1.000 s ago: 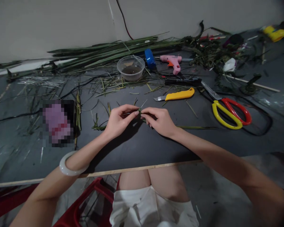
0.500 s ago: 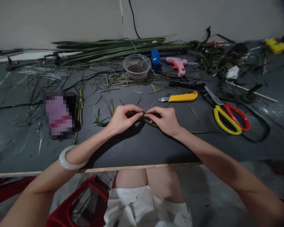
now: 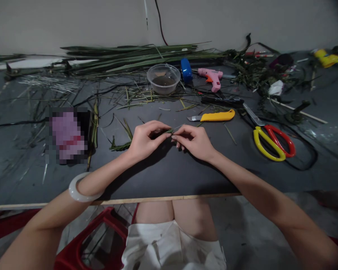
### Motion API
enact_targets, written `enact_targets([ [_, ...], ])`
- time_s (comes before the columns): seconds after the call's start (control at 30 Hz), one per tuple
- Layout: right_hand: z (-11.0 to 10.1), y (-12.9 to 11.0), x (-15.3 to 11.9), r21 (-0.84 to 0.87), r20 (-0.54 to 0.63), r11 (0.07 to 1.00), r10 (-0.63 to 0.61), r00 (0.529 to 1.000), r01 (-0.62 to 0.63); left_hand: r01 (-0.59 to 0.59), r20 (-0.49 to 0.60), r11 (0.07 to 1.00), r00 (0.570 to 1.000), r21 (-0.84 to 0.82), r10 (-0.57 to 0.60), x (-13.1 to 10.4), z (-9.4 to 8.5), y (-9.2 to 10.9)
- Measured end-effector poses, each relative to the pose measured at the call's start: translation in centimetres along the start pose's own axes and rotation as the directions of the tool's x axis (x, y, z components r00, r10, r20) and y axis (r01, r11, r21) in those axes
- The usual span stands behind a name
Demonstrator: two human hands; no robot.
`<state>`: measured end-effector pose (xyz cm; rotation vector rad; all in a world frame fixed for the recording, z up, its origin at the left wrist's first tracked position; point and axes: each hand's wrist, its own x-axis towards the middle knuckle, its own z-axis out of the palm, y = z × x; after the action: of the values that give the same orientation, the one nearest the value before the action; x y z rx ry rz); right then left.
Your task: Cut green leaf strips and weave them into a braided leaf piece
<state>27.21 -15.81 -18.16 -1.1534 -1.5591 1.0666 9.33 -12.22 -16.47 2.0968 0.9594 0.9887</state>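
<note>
My left hand (image 3: pixel 148 139) pinches a narrow green leaf strip (image 3: pixel 168 131) between thumb and forefinger, above the dark tabletop. My right hand (image 3: pixel 195 140) is closed in a pinch at the strip's right end, its fingertips almost meeting those of the left. A thin, pale, wire-like piece (image 3: pixel 179 128) sticks out over the right fingers. Most of the strip is hidden by the left fingers. Just left of that hand lies a braided-looking green leaf piece (image 3: pixel 120 146). A yellow utility knife (image 3: pixel 217 116) lies beyond the right hand, blade bared.
Scissors (image 3: pixel 269 144) with yellow and red handles lie at right. Farther back are a clear bowl (image 3: pixel 163 88) of dark liquid, a blue tape roll (image 3: pixel 186 70), a pink glue gun (image 3: pixel 212 78) and long leaves (image 3: pixel 124 60). A blurred-out purple item (image 3: pixel 67 135) lies left.
The long leaf strip that ran rightward beneath my right hand no longer shows there; more green shows at the left fingertips. The right fingers have shifted slightly. The view has moved a little.
</note>
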Motion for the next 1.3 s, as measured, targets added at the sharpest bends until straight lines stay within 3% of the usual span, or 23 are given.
enact_targets([
  [0.1,-0.4,-0.3,0.0,-0.015,0.033,0.997,-0.071,0.997,0.072,-0.206,-0.039,0.969,0.976,0.135,0.213,-0.1,-0.2,0.2],
  [0.2,-0.9,-0.6,0.0,-0.015,0.022,0.985,-0.173,0.985,0.173,-0.454,-0.058,0.842,0.87,0.29,0.489,-0.5,-0.4,0.5],
  [0.27,-1.2,-0.8,0.0,-0.024,0.012,0.97,-0.241,0.971,0.241,-0.547,-0.032,0.754,0.802,0.364,0.597,-0.9,-0.6,0.7],
  [0.37,-1.5,-1.0,-0.2,-0.197,0.047,0.9,-0.386,0.921,0.388,-0.637,0.035,0.686,0.742,0.351,0.67,-1.4,-0.8,0.9],
  [0.53,-2.0,-1.2,-0.5,-0.361,0.205,0.735,-0.538,0.818,0.574,-0.711,0.204,0.656,0.702,0.252,0.682,-1.8,-1.6,1.3],
  [0.67,-2.1,-1.1,-0.7,-0.442,0.2,0.639,-0.613,0.764,0.629,-0.706,0.259,0.663,0.708,0.249,0.657,-1.9,-1.9,1.5],
  [0.77,-2.0,-0.9,-0.7,-0.488,0.161,0.555,-0.701,0.695,0.673,-0.69,0.205,0.693,0.724,0.21,0.659,-1.9,-1.7,1.1],
  [0.83,-1.9,-0.7,-0.7,-0.505,0.146,0.53,-0.725,0.673,0.681,-0.681,0.152,0.708,0.732,0.186,0.664,-2.0,-1.5,0.8],
  [1.17,-1.8,-0.8,-0.6,-0.525,0.113,0.5,-0.76,0.639,0.688,-0.631,0.067,0.723,0.764,0.283,0.641,-2.0,-1.0,0.8],
  [1.3,-1.6,-1.0,-0.6,-0.48,0.054,0.555,-0.754,0.654,0.679,-0.642,0.063,0.708,0.752,0.293,0.656,-1.8,-0.9,1.0],
])
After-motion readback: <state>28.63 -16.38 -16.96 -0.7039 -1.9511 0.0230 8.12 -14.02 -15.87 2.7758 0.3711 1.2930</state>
